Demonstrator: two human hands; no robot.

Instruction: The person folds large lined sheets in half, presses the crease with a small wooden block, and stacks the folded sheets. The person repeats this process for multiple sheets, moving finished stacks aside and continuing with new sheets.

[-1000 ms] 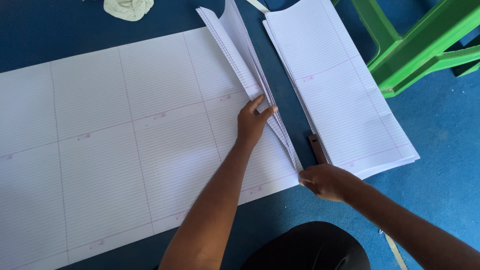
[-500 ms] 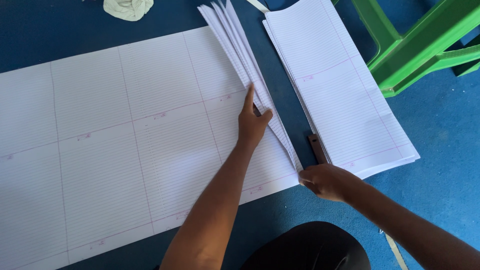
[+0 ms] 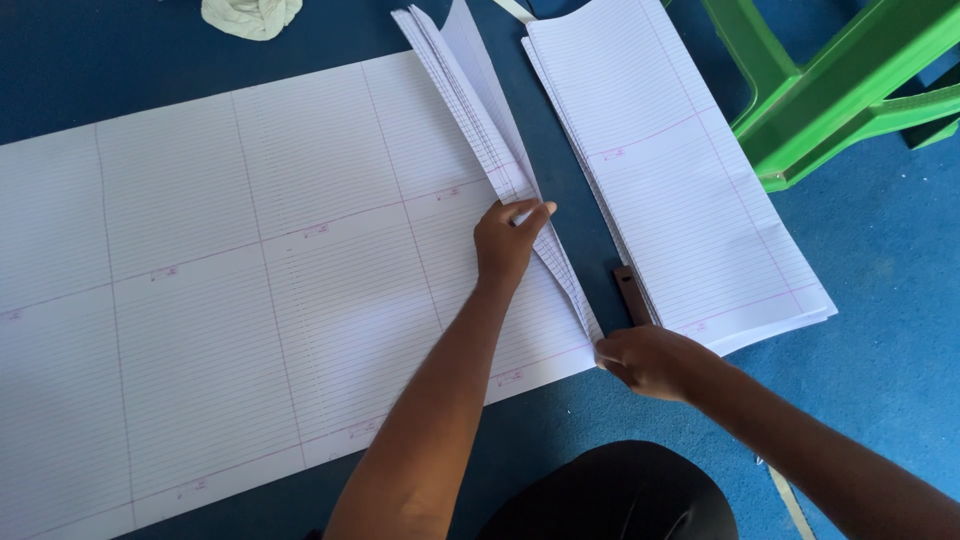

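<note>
A large spread of white ruled paper sheets (image 3: pixel 230 290) lies flat on a blue floor. Along its right edge a thin bundle of folded ruled sheets (image 3: pixel 480 110) stands up on its fold. My left hand (image 3: pixel 508 240) pinches that bundle partway along its length. My right hand (image 3: pixel 650 360) grips the bundle's near corner at the front edge of the spread. A separate stack of ruled sheets (image 3: pixel 670 170) lies just to the right, with a brown ruler-like strip (image 3: pixel 630 292) poking out from under it.
A green plastic stool (image 3: pixel 840 90) lies tipped at the upper right. A crumpled pale cloth (image 3: pixel 250 15) sits at the top edge. My dark-clothed knee (image 3: pixel 610 495) is at the bottom. Blue floor (image 3: pixel 880 260) surrounds the paper.
My left hand has slid along the raised bundle and now pinches it with the fingers instead of pressing flat. The sheets' far end fans a little wider. My right hand stays put.
</note>
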